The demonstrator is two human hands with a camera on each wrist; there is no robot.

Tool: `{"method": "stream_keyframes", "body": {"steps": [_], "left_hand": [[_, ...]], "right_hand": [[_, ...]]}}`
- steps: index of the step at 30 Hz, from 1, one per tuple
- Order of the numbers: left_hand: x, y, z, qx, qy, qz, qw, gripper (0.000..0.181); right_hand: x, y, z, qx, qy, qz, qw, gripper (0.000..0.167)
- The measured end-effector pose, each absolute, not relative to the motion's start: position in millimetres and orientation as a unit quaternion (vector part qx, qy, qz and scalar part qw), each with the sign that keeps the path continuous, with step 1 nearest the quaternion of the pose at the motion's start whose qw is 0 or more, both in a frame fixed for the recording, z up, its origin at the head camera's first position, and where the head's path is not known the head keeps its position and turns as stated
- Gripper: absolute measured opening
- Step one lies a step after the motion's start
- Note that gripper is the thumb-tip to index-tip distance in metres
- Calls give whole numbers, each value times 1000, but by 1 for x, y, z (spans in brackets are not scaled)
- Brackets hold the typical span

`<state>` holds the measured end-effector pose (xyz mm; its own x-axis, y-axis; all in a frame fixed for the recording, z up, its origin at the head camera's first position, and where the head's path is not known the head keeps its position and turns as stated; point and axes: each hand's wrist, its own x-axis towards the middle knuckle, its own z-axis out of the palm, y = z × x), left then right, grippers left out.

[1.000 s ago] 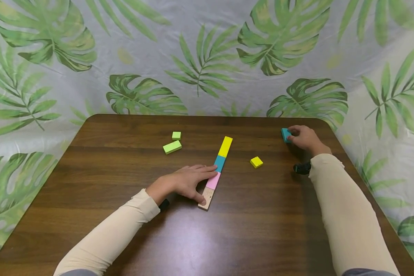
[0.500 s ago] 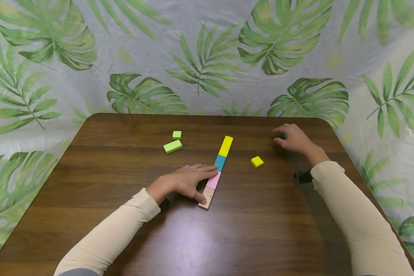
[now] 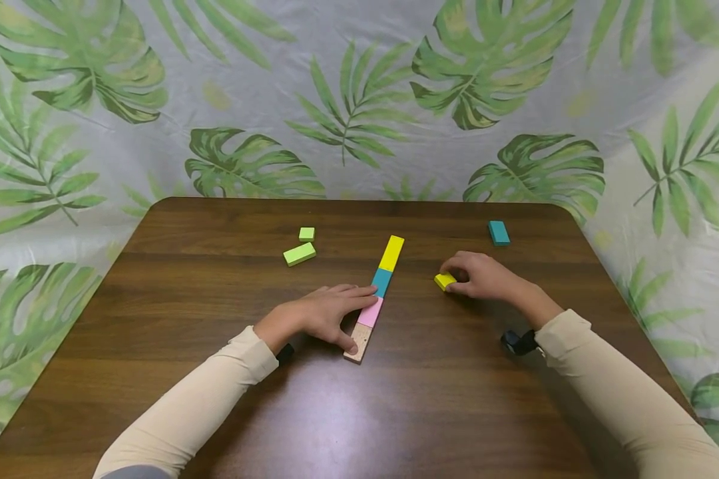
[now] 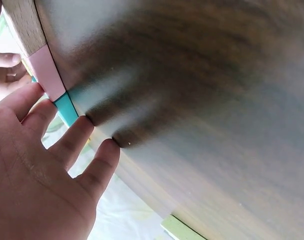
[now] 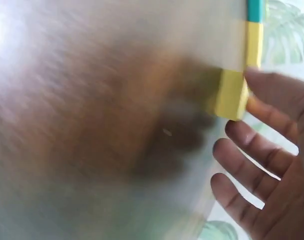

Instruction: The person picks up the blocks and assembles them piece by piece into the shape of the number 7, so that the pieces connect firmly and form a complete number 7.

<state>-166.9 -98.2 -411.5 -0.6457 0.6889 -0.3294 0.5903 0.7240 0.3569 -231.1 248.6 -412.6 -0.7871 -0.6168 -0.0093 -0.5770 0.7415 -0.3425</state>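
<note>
On the table a straight row runs away from me: a natural wood block (image 3: 358,342), a pink block (image 3: 370,314), a teal block (image 3: 382,283) and a long yellow block (image 3: 392,253). My left hand (image 3: 331,315) rests along its left side, thumb on the wood block and straight fingertips at the pink and teal ones. To the right of the row, my right hand (image 3: 485,275) pinches a small yellow block (image 3: 444,282) between thumb and index finger. The right wrist view has that yellow block (image 5: 231,95) against the thumb, with the other fingers spread below it.
A loose teal block (image 3: 498,233) lies at the far right of the brown table (image 3: 216,412). Two light green blocks, a small one (image 3: 307,234) and a longer one (image 3: 299,254), lie left of the row. A leaf-patterned cloth (image 3: 359,100) hangs behind.
My right hand has left the loose teal block at the far right, come left and nearer, and taken hold of the small yellow block. My left hand stays in place.
</note>
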Motion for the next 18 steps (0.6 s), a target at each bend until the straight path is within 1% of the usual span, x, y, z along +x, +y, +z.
{"method": "stream_keyframes", "body": {"steps": [7,18], "left_hand": [[-167,-99,-410,360,899,113,221,91],[-166,-99,-410,363,898,115,220,91]], "right_hand": [[-230,246,-417,-306,933,-173,70,26],[-232,246,-417,-316,928,-183,71,26]]}}
